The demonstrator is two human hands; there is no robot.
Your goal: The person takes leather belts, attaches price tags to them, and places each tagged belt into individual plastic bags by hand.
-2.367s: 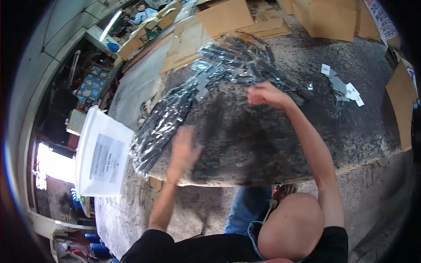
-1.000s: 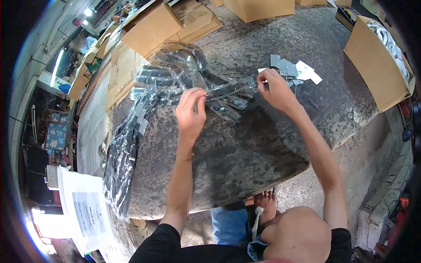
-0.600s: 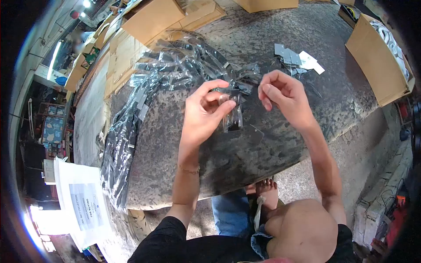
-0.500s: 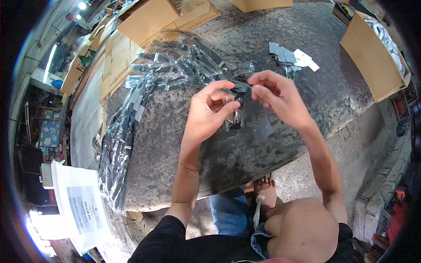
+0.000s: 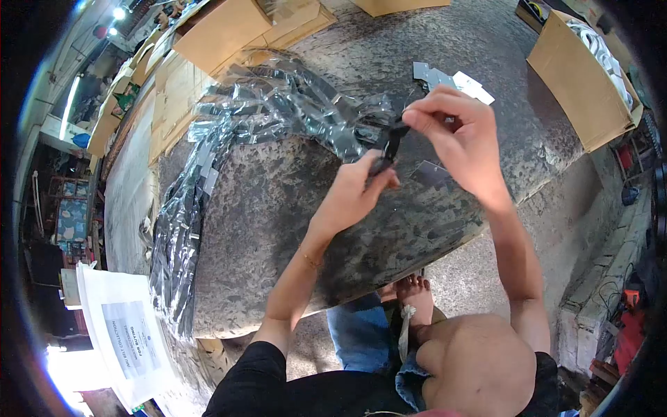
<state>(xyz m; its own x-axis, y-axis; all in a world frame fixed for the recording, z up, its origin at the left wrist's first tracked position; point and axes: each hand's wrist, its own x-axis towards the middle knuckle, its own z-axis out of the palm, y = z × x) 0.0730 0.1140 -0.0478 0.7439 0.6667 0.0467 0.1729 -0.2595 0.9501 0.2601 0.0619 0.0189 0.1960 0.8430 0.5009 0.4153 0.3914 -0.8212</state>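
My left hand (image 5: 354, 194) is closed around the end of a black belt (image 5: 392, 142), thumb on top. My right hand (image 5: 462, 135) pinches the upper part of the same belt between thumb and fingertips. Whether this end is inside clear plastic is hard to tell. Behind it, a long bundle of black belts in clear plastic sleeves (image 5: 278, 104) curves across the table and down its left side. A grey tag (image 5: 432, 174) lies just below my right hand. More grey tags (image 5: 432, 74) and a white tag (image 5: 474, 88) lie beyond it.
The dark, mottled table (image 5: 278, 229) has a curved near edge. At the right stands a cardboard box (image 5: 577, 83) holding white coils. Another cardboard box (image 5: 222, 35) sits at the back left. A white printed sign (image 5: 128, 333) stands at the lower left, beside the table.
My left hand has moved right and closed on the belt's end. My right hand has shifted up and right, pinching the belt higher. The whole view has shifted slightly.
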